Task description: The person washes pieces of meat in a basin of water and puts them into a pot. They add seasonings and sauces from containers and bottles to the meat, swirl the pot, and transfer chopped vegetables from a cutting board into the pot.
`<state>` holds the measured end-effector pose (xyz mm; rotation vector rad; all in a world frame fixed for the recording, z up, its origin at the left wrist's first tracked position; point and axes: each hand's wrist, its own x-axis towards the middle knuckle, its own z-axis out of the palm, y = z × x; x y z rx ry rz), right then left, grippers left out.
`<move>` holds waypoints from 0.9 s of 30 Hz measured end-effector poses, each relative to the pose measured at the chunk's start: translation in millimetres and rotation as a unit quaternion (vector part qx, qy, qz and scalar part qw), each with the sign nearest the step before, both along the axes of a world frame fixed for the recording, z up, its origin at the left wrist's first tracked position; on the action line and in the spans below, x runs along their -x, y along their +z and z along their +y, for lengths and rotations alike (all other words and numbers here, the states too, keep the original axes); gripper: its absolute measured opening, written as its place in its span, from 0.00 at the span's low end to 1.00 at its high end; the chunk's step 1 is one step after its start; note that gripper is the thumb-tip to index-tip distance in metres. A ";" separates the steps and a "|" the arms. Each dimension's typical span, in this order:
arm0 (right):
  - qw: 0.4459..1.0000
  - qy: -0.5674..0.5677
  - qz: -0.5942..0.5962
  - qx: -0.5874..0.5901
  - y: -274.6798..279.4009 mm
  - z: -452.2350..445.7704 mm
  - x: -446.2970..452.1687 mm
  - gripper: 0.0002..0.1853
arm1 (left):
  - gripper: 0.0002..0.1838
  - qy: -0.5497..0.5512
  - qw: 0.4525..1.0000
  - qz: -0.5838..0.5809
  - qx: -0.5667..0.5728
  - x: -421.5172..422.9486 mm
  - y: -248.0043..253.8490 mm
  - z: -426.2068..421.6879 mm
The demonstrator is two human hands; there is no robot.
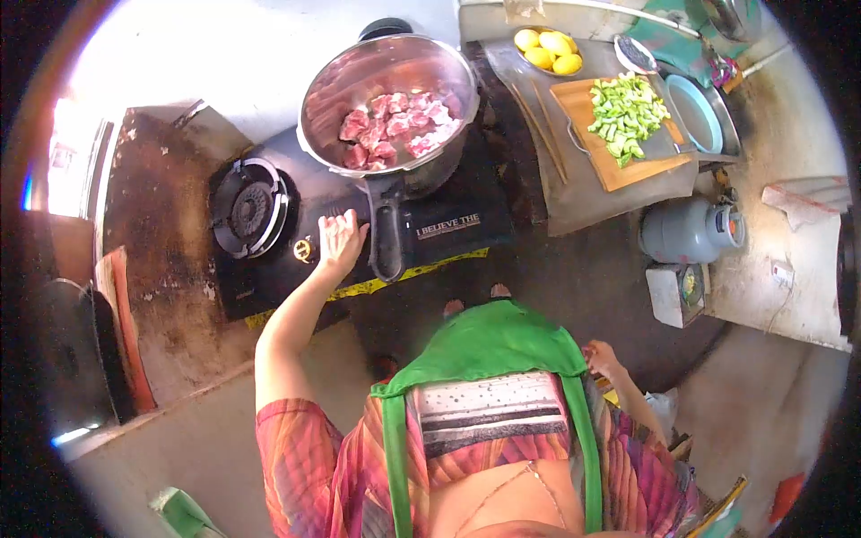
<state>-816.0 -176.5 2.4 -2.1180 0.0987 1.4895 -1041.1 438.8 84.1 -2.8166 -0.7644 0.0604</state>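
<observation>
Your left hand [341, 240] is at the front of a black gas stove [309, 202], left of centre in the frame, its fingers bent and partly closed; I cannot tell whether that grip has hold of anything. A gold-coloured knob [304, 249] shows just to its left, and the long black handle [387, 235] of a large steel pot is just to its right. The pot [327, 109] stands on the stove at upper centre, uncovered, with chunks of raw red meat [386, 130] inside. An unused burner [249, 208] lies at left. Your right hand [604, 359], right of centre and lower down, is beside the edge of your green apron [498, 345], fingers curled; its hold cannot be made out. At upper right, a bench [574, 204] carries a wooden board [628, 175] with chopped green vegetables [623, 117], two thin sticks [549, 143] and yellow fruits [552, 49].
</observation>
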 end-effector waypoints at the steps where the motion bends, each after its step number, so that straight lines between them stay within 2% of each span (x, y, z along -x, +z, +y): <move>1: 1.000 0.008 0.016 -0.008 -4.5 7.3 -9.1 0.10 | 0.17 0.033 0.999 -0.009 0.008 -1.9 4.6 -5.2; 2: 0.999 0.013 0.031 -0.016 -0.4 23.8 -18.9 0.10 | 0.16 0.080 0.996 -0.015 0.047 -5.2 5.1 -7.6; 4: 0.993 0.080 -0.086 -0.030 -22.3 30.0 -32.6 0.04 | 0.15 0.197 0.975 0.051 0.094 -16.0 6.1 -11.3; 6: 0.945 0.192 -0.260 -0.044 -19.5 54.6 -47.8 0.07 | 0.14 0.175 0.983 -0.039 0.026 7.1 -38.6 -4.5; 7: 0.947 0.185 -0.260 -0.043 -11.2 69.7 -51.0 0.07 | 0.14 0.223 0.973 0.013 0.061 1.4 -32.9 -2.2; 9: 0.923 0.083 -0.339 -0.160 14.3 100.5 -53.5 0.10 | 0.12 0.248 0.964 0.052 0.085 10.5 -54.6 11.3; 10: 0.924 0.078 -0.338 -0.162 27.5 110.4 -52.0 0.10 | 0.13 0.256 0.960 0.054 0.102 13.7 -61.7 14.7; 12: 0.936 0.087 -0.256 -0.227 44.8 125.4 -53.4 0.12 | 0.18 0.319 0.942 0.023 0.105 8.3 -67.1 14.8; 13: 0.935 0.082 -0.257 -0.228 45.4 125.9 -53.1 0.12 | 0.15 0.306 0.944 0.051 0.113 10.3 -71.2 18.2; 15: 0.912 0.143 -0.183 -0.337 45.0 122.3 -50.6 0.12 | 0.23 0.245 0.969 -0.013 0.019 16.2 -72.8 4.5; 16: 0.911 0.141 -0.185 -0.340 38.3 117.7 -51.8 0.12 | 0.19 0.184 0.977 -0.100 0.046 31.2 -105.3 21.4; 17: 0.921 0.137 -0.178 -0.320 27.4 113.5 -53.6 0.11 | 0.19 0.208 0.917 -0.258 0.221 49.6 -134.9 32.5; 18: 0.930 0.133 -0.170 -0.298 19.6 111.9 -55.4 0.11 | 0.21 0.139 0.961 -0.212 0.106 40.6 -119.2 23.9; 19: 0.932 0.120 -0.177 -0.294 15.8 111.6 -56.8 0.12 | 0.23 0.078 0.981 -0.172 -0.029 33.0 -105.8 16.2; 20: 0.931 0.118 -0.178 -0.296 10.5 110.2 -58.0 0.12 | 0.25 0.168 0.982 -0.074 0.032 5.3 -55.0 -8.7; 22: 0.935 0.115 -0.188 -0.278 -3.4 105.4 -61.5 0.13 | 0.26 0.176 0.973 -0.109 0.099 16.6 -77.8 4.6; 23: 0.934 0.113 -0.191 -0.280 -2.9 105.1 -64.2 0.13 | 0.19 0.094 0.967 -0.236 0.010 10.8 -85.6 6.3; 24: 0.941 0.100 -0.167 -0.278 -2.1 103.3 -66.0 0.13 | 0.12 0.010 0.935 -0.340 -0.096 5.5 -93.4 8.1; 25: 0.946 0.087 -0.144 -0.276 -1.9 101.9 -67.1 0.14 | 0.11 0.077 0.961 -0.263 -0.041 13.2 -95.3 5.8; 26: 0.946 0.086 -0.148 -0.276 -2.6 101.0 -67.8 0.14 | 0.20 0.189 0.969 -0.153 0.044 -4.3 -61.6 -10.4; 27: 0.947 0.087 -0.145 -0.272 -3.0 100.5 -68.7 0.14 | 0.30 0.287 0.951 -0.015 0.111 -26.4 -20.9 -29.7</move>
